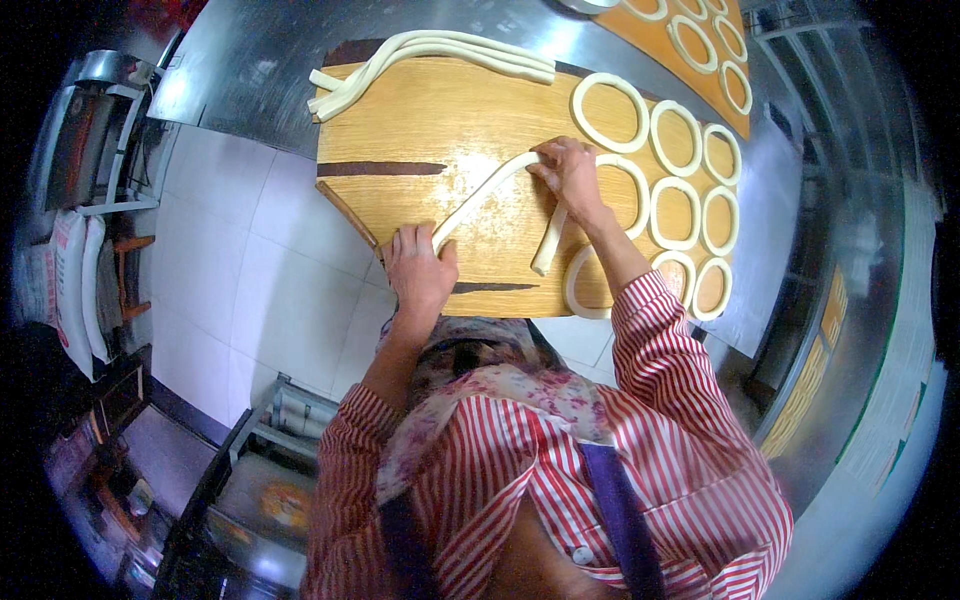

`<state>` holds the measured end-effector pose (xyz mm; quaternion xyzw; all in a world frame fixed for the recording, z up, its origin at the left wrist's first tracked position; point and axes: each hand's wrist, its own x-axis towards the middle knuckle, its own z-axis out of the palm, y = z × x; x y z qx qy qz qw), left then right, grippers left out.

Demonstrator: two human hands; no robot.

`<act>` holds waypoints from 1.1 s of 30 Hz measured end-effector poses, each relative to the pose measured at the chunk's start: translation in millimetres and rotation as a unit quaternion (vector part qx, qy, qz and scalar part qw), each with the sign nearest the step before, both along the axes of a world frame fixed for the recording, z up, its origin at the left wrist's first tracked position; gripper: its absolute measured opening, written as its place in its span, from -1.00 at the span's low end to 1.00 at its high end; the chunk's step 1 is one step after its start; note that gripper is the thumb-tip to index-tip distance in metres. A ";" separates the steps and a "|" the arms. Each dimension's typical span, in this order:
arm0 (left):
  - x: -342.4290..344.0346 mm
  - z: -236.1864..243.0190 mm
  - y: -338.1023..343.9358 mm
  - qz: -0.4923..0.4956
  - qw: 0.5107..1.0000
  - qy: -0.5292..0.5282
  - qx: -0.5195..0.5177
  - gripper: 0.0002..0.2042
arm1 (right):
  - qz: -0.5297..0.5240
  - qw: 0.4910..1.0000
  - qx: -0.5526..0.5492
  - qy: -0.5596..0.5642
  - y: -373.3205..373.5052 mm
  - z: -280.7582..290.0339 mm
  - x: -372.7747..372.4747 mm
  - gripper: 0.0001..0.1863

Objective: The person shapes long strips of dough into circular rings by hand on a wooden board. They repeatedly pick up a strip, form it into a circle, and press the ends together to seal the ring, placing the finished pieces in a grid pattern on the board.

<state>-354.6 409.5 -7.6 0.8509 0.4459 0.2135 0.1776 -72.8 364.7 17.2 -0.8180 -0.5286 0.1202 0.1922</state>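
Note:
A pale dough rope (pixel 485 197) stretches across a wooden board (pixel 390 130). At the board's near left edge, my left hand (pixel 420 270) is closed on one end of it, fingers over the top and thumb alongside. Farther right, my right hand (pixel 568 182) pinches the rope where it bends; the other end emerges below that hand and lies on the wood. Several dough rings cover the board's right side, among them a far ring (pixel 578 112). My right forearm partly hides the nearer rings. Along the far edge lie uncut-looking dough strips (pixel 440 42), side by side.
The board rests on a shiny metal table (pixel 250 60). Another board (pixel 741 124) with dough rings lies at the far right. White sacks (pixel 75 285) and a metal rack stand at the left. A dark-framed seat or stand (pixel 270 470) is at lower left.

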 end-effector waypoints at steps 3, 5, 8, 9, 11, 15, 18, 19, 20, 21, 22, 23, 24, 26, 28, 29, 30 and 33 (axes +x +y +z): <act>18.3 8.2 12.7 -0.033 0.999 0.015 -0.025 -0.70 | 0.053 0.998 0.040 0.005 10.6 6.1 -10.0 -0.72; 19.1 6.0 15.9 0.023 0.991 0.035 -0.126 -0.73 | 0.075 0.995 0.058 0.015 17.6 6.7 -18.0 -0.69; -0.5 1.2 16.2 0.103 0.971 0.005 -0.218 -0.73 | 0.068 0.991 0.117 -0.014 15.1 18.1 -35.5 -0.68; -13.1 1.5 14.5 0.111 0.967 0.005 -0.230 -0.73 | 0.032 0.988 0.138 0.054 3.7 5.8 -34.9 -0.56; -30.3 6.3 10.9 0.135 0.962 0.006 -0.239 -0.73 | -0.105 0.990 0.081 0.055 -23.4 21.1 -60.7 -0.47; -28.3 34.4 28.6 0.113 0.978 -0.033 -0.172 -0.73 | -0.170 0.978 -0.088 -0.083 -80.5 41.0 -98.6 -0.36; 4.1 36.6 48.0 0.006 0.973 -0.075 -0.218 -0.72 | -0.213 0.954 -0.189 -0.097 -99.8 38.5 -126.8 -0.41; 17.7 36.7 51.9 -0.037 0.962 -0.082 -0.258 -0.71 | -0.224 0.955 -0.172 -0.094 -106.3 27.4 -132.9 -0.50; 29.8 32.8 53.5 -0.144 0.963 -0.087 -0.211 -0.70 | -0.225 0.956 -0.174 -0.078 -109.5 22.6 -135.1 -0.53; 41.2 25.9 53.4 -0.250 0.950 -0.093 -0.162 -0.68 | -0.225 0.956 -0.175 -0.061 -111.8 19.5 -136.5 -0.56; 58.3 19.0 51.6 -0.360 0.920 -0.104 -0.112 -0.66 | -0.235 0.955 -0.176 -0.047 -115.3 16.9 -135.6 -0.59; 73.7 23.2 46.9 -0.429 0.893 -0.101 -0.096 -0.65 | -0.252 0.954 -0.157 -0.041 -118.2 17.0 -137.2 -0.66; 88.9 28.8 40.2 -0.494 0.860 -0.099 -0.079 -0.64 | -0.261 0.953 -0.147 -0.041 -121.6 17.5 -139.4 -0.66; 112.5 30.0 32.9 -0.597 0.798 -0.079 -0.041 -0.63 | -0.277 0.952 -0.125 -0.040 -124.2 18.4 -143.9 -0.66; 131.3 21.6 29.3 -0.672 0.739 -0.046 -0.002 -0.62 | -0.308 0.945 -0.107 -0.039 -120.2 21.2 -150.3 -0.67; 141.6 15.5 29.5 -0.713 0.701 -0.007 -0.022 -0.65 | -0.322 0.941 -0.099 -0.038 -117.6 21.4 -153.6 -0.68; 149.2 10.6 30.0 -0.732 0.681 -0.002 -0.017 -0.68 | -0.329 0.939 -0.093 -0.039 -115.3 19.8 -154.8 -0.70; 165.9 4.0 29.9 -0.779 0.627 0.011 0.003 -0.74 | -0.352 0.932 -0.080 -0.043 -109.0 11.2 -154.5 -0.74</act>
